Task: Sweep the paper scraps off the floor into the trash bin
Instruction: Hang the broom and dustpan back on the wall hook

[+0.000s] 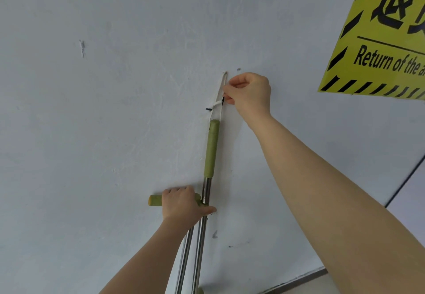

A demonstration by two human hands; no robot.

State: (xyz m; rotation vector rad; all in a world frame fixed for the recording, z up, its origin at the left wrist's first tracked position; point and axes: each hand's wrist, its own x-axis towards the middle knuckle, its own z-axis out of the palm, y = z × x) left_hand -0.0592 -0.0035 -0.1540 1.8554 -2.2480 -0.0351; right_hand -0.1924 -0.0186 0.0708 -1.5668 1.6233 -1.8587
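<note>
We see two steel poles against the white wall [103, 132]. The broom handle [207, 192] — steel shaft with a green grip [212, 148] on top — runs near-vertical, grip end up. Just above the grip, a white cord loop [222, 95] hangs on the wall; our right hand [249, 93] pinches it, fingers closed. Our left hand [181, 202] grips the dustpan handle [154, 200], whose green crossbar points left, beside the shaft. No container shows.

The right hand [249, 94] is raised high on an outstretched bare forearm, its fingertips [226, 91] pinched together. The left hand [181, 202] is held lower, fingers curled shut in a fist, thumb extended rightward.
</note>
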